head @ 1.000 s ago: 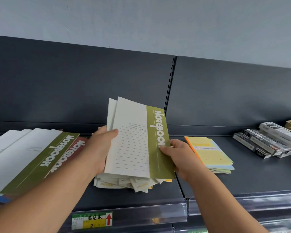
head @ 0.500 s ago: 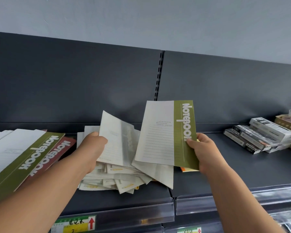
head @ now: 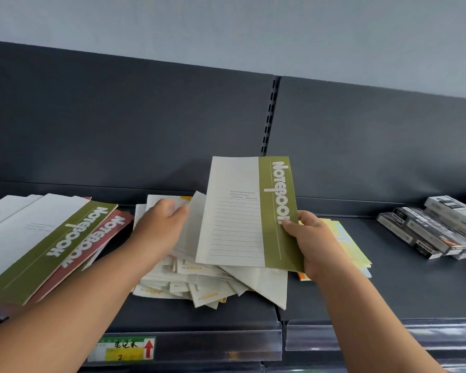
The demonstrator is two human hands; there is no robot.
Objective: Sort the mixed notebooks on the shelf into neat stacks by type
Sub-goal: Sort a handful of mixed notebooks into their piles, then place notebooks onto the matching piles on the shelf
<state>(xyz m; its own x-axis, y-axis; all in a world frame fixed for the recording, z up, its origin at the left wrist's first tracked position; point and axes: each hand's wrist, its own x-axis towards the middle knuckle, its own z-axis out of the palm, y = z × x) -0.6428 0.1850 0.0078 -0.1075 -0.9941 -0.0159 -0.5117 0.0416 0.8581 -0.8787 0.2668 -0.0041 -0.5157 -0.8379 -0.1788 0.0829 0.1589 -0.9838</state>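
My right hand (head: 311, 239) grips a small green-and-white notebook (head: 242, 214) by its green spine edge and holds it upright above the shelf. My left hand (head: 162, 227) rests on a messy pile of small white notebooks (head: 199, 284) in the middle of the shelf, fingers on the top sheets. To the left lies a slanted stack of large notebooks, a green one (head: 51, 246) on top and a red one (head: 97, 246) under it. A stack of yellow and pastel notebooks (head: 350, 246) lies behind my right hand, partly hidden.
The dark grey shelf (head: 401, 289) has a back panel and a clear front rail with a price label (head: 124, 349). Black-and-white boxes (head: 431, 227) are stacked at the right end. A bare strip of shelf lies between the pastel stack and the boxes.
My right hand drew the green notebook away from the pile, to the right and up. My left hand let go of it and moved down onto the white pile.
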